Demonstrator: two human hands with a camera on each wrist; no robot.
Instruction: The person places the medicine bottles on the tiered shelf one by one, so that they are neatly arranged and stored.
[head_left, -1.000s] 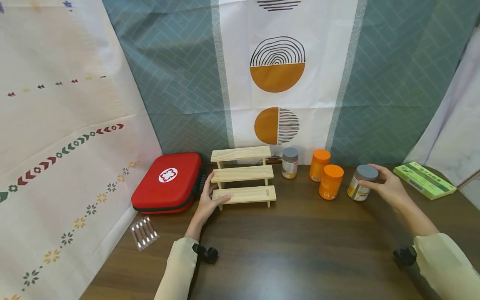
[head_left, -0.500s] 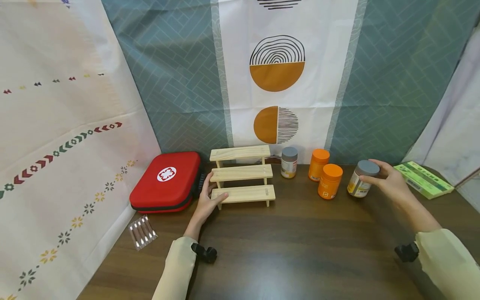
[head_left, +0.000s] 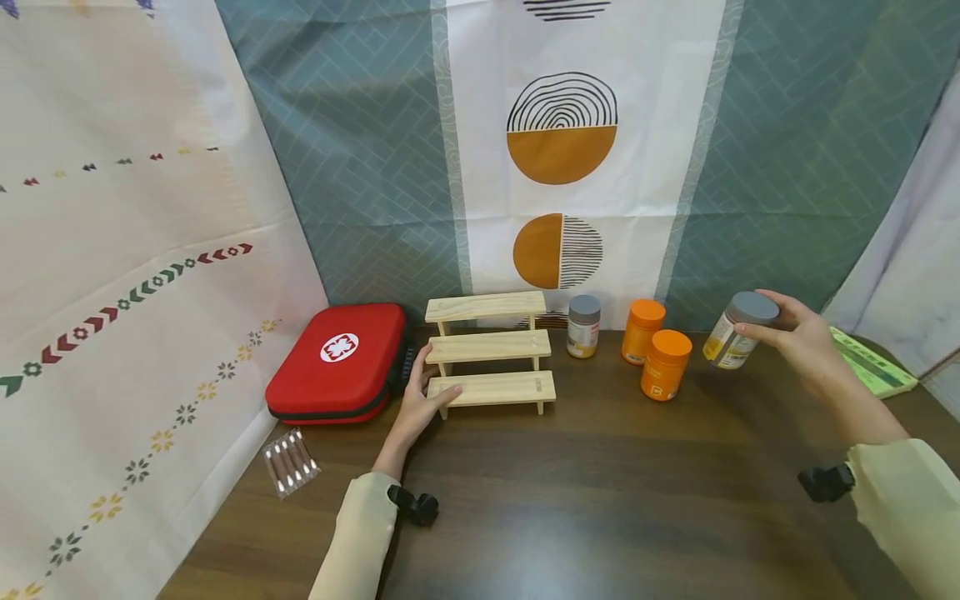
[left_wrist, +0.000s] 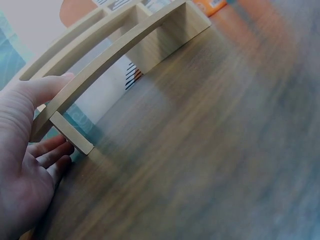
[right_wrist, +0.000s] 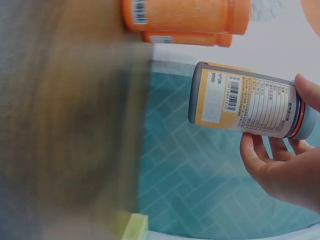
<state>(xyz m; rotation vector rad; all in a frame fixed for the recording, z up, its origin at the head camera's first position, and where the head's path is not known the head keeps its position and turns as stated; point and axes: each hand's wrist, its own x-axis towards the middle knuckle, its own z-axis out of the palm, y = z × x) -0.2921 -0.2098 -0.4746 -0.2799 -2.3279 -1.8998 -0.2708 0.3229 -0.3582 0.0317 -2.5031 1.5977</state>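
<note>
My right hand [head_left: 808,343] grips a grey-capped supplement bottle [head_left: 727,343] near its lid and holds it tilted above the table. In the right wrist view, the bottle [right_wrist: 245,100] shows a barcode and a printed table on its label, with thumb and fingers on opposite sides. At the left end of a three-tier wooden display stand [head_left: 491,389], my left hand [head_left: 414,402] holds on. Its thumb lies over the lowest shelf, while the left wrist view shows the other fingers below the stand [left_wrist: 112,57]. Right of the stand, a second grey-capped bottle [head_left: 582,329] stands upright.
Two orange bottles [head_left: 664,367] stand between the grey-capped ones. A green box [head_left: 870,363] lies at the far right, partly behind my right hand. On the left are a red first-aid case [head_left: 337,367] and a clear packet of cotton swabs [head_left: 291,462]. Curtains hang behind the table.
My right hand has lifted the grey-capped bottle off the table, tilting it and moving slightly up and right. My left hand stays on the wooden stand.
</note>
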